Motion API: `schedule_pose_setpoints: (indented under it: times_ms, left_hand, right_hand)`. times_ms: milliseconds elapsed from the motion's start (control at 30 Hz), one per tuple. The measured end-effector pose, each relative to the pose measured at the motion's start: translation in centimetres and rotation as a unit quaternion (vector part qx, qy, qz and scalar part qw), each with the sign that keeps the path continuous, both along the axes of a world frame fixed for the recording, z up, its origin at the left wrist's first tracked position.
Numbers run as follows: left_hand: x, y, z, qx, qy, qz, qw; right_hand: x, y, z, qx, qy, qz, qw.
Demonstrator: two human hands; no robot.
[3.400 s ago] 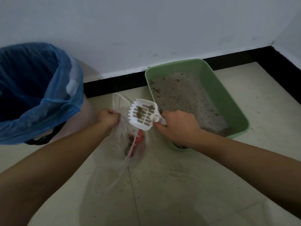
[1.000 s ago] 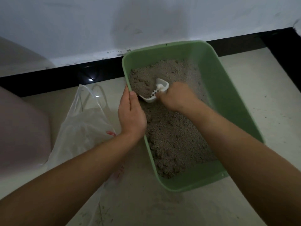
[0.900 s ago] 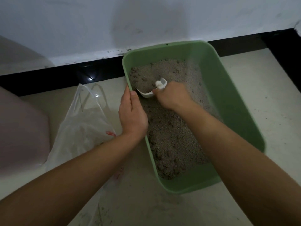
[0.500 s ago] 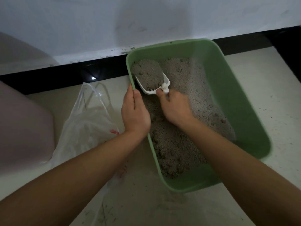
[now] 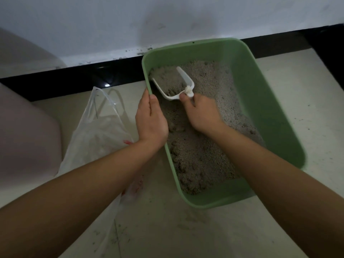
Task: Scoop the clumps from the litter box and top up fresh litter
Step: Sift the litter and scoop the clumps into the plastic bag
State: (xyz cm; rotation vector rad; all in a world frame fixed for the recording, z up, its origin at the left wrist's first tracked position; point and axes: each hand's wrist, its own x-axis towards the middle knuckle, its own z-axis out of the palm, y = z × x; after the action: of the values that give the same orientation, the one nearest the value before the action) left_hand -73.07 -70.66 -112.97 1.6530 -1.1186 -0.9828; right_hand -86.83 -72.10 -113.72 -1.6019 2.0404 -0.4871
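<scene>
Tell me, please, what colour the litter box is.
The litter box is plain light green, seen best in the head view.

One wide-angle view, from a camera worn on the person's head, faces forward and steeply down at the floor [image 5: 186, 235]. Both forearms enter from the bottom corners and run up the frame. The left hand [image 5: 150, 118], on the rim of the green litter box [image 5: 270, 112], and the right hand [image 5: 201, 112], on the white scoop [image 5: 186, 80], sit near the centre, close to the lens. The box is seen from above, its inside open to view. The wall [image 5: 93, 25] and black skirting [image 5: 83, 81] cross the top. A clear plastic bag [image 5: 98, 131] lies left of centre.
</scene>
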Motion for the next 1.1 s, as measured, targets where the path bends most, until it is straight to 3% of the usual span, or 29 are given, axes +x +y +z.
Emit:
schedule_pose_setpoints:
  times_ms: [200,500,700,767,933,1100]
  left_hand:
    - [0.0,0.3,0.9,-0.001,-0.034,-0.02,0.999]
    - [1.0,1.1,2.0,0.03,-0.137,-0.1,0.985]
    - [1.9,6.5,2.1,0.029,-0.217,-0.193,0.956]
    - [2.2,7.1,2.6,0.041,-0.228,-0.212,0.949]
    - [2.5,7.5,3.6,0.107,-0.174,-0.209,0.956]
    - [2.5,7.4,4.4,0.175,-0.061,-0.177,0.967]
  right_hand:
    - [-2.0,2.2,2.7,-0.072,-0.045,0.0,0.996]
    - [-7.6,9.3,8.9,-0.032,0.029,0.049,0.998]
    - [-8.3,14.2,7.1,-0.014,0.003,0.009,1.0]
    - [-8.2,15.5,7.3,0.012,0.012,0.044,0.999]
    - [-7.2,17.2,8.5,0.103,0.062,0.174,0.977]
    - [-7.3,17.1,8.4,0.1,0.048,0.166,0.98]
